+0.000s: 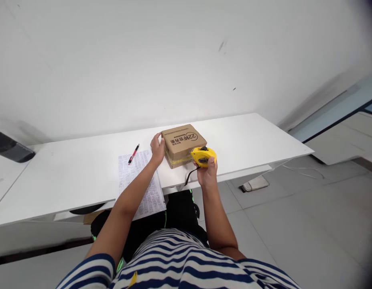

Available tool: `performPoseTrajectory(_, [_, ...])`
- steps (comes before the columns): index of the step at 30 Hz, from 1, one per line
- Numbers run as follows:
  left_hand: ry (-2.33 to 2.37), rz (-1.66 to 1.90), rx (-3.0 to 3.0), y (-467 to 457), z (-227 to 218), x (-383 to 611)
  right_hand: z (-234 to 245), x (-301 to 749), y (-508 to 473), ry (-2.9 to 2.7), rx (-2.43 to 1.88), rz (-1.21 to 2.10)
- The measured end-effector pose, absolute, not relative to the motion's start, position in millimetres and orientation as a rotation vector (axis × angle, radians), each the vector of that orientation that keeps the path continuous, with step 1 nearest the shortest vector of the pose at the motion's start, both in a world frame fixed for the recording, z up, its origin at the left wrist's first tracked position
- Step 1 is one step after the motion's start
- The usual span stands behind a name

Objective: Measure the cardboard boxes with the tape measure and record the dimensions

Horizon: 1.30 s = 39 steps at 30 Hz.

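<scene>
A brown cardboard box point(183, 140) with dark printing on its top lies on the white desk. My left hand point(157, 150) is closed against the box's left side, fingers curled near its back corner. In my right hand point(208, 171) is a yellow tape measure point(204, 155), held by the box's front right corner. A dark wrist strap point(190, 175) dangles from the tape measure. Along the box's front side runs a yellow strip point(182, 161); whether it is the tape's blade or packing tape, I cannot tell.
Left of the box, a handwritten sheet point(140, 176) hangs over the front edge of the desk point(74, 172). A red and black pen point(133, 154) lies at its top. Behind the desk rises a white wall point(173, 60). A pale object point(255, 184) rests on the tiled floor.
</scene>
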<state>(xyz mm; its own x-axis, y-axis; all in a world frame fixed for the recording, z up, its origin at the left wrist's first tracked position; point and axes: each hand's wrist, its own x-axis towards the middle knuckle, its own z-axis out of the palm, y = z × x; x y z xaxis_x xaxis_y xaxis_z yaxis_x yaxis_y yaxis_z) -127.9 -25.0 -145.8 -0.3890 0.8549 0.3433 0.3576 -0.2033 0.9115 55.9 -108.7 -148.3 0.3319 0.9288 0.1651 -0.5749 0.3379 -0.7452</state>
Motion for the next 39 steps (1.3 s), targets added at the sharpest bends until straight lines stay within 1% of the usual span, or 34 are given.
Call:
performPoseTrajectory(2, [1.704, 1.693, 1.325, -39.8, -137.6, -128.5, -148.7, 50.8, -111.0, -0.706, -0.641, 1.082])
performPoseTrajectory(4, [1.647, 1.74, 1.309, -62.1, -121.4, -127.7, -146.2, 48.0, -112.0, -0.779, -0.644, 1.09])
performPoseTrajectory(5, [1.571, 1.684, 1.355, -74.7, -111.7, -126.6, -143.6, 47.4, -111.8, -0.823, -0.642, 1.098])
performPoseTrajectory(9, [1.18, 1.068, 1.492, -116.8, -75.9, -119.2, -127.9, 50.3, -107.0, -1.024, -0.543, 1.194])
performPoseTrajectory(11, [1.082, 0.941, 1.451, -125.9, -64.7, -116.3, -119.6, 55.0, -102.0, -1.121, -0.473, 1.232])
performPoseTrajectory(13, [1.06, 0.934, 1.427, -126.2, -58.9, -115.3, -112.7, 62.7, -93.8, -1.205, -0.44, 1.204])
performPoseTrajectory(16, [1.107, 0.993, 1.431, -114.6, -57.9, -119.3, -106.0, 84.3, -70.3, -1.281, -0.461, 1.091])
performPoseTrajectory(20, [1.193, 1.129, 1.343, -87.5, -66.1, -135.8, -105.5, 135.2, -17.3, -1.231, -0.602, 0.953])
performPoseTrajectory(22, [1.282, 1.136, 1.285, -73.2, -73.1, -145.3, -109.7, 161.1, 10.3, -1.183, -0.692, 0.962])
performPoseTrajectory(25, [1.415, 1.023, 1.253, -56.3, -83.6, -153.0, -119.8, 181.9, 38.1, -1.142, -0.783, 1.021])
performPoseTrajectory(29, [1.419, 0.857, 1.275, -45.8, -92.0, -147.1, -132.5, 174.1, 45.4, -1.19, -0.786, 1.067])
performPoseTrajectory(39, [1.455, 0.828, 1.37, -44.3, -93.0, -134.1, -139.5, 177.4, 43.4, -1.378, -0.847, 0.865])
